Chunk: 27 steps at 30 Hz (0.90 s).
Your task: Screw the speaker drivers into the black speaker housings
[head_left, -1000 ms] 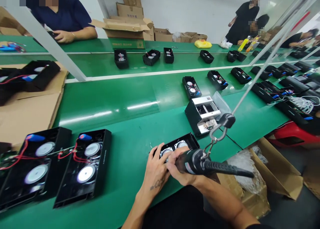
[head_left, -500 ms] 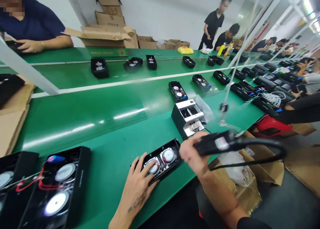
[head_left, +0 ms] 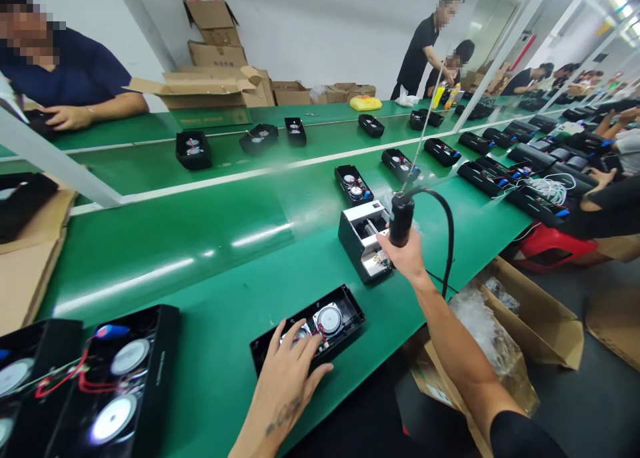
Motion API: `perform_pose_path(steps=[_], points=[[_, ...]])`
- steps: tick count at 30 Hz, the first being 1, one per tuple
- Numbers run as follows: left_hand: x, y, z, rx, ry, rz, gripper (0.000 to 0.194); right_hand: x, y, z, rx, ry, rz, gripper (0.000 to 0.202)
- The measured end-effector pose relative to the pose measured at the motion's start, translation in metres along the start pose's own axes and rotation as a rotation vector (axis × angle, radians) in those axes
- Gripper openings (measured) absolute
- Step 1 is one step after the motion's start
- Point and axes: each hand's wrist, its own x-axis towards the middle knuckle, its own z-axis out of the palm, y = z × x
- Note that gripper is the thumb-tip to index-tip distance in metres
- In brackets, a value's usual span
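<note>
A black speaker housing (head_left: pixel 350 315) with two round silver drivers and red wires lies slantwise on the green worktop. My left hand (head_left: pixel 290 368) rests on its left part with the fingers spread, partly covering one driver. My right hand (head_left: pixel 406 251) is wrapped round a black electric screwdriver (head_left: pixel 401 219), held upright by a thin cord, with a black cable looping down to the right. Just behind that hand stands a white and black screw-feeder machine (head_left: pixel 361 238), its front partly hidden by the hand.
Two larger black housings (head_left: pixel 167 351) with drivers lie at the near left. More housings (head_left: pixel 353 183) line the belt beyond. White frame posts (head_left: pixel 55 158) cross the view. Cardboard boxes (head_left: pixel 537 311) stand below right. Several people work at the far side and right.
My right hand and the screwdriver have moved up and away from the housing, and the tool has turned from sideways to upright. My left hand remains on the housing, its thumb now further out.
</note>
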Motion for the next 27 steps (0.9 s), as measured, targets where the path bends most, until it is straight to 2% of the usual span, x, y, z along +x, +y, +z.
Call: perform_pose_path(steps=[3, 6, 9, 12, 17, 27], points=[[0.004, 0.005, 0.001, -0.001, -0.017, -0.014, 0.029, -0.024, -0.013, -0.005, 0.158, -0.105, 0.103, 0.035], [0.005, 0.011, 0.0, -0.001, -0.02, -0.048, 0.02, -0.061, -0.034, -0.001, 0.405, -0.128, 0.062, 0.037], [0.006, 0.017, 0.001, -0.008, -0.002, -0.085, 0.014, -0.096, -0.05, 0.014, 0.593, -0.163, 0.0, 0.037], [0.005, 0.019, 0.004, -0.05, 0.015, -0.096, 0.017, -0.118, -0.052, 0.035, 0.645, -0.216, -0.022, 0.035], [0.004, 0.018, 0.005, -0.087, 0.029, -0.116, 0.019, -0.128, -0.044, 0.058, 0.628, -0.258, -0.02, 0.032], [0.005, 0.019, 0.003, -0.095, 0.033, -0.113, 0.022, -0.136, -0.031, 0.064, 0.567, -0.303, 0.003, 0.031]])
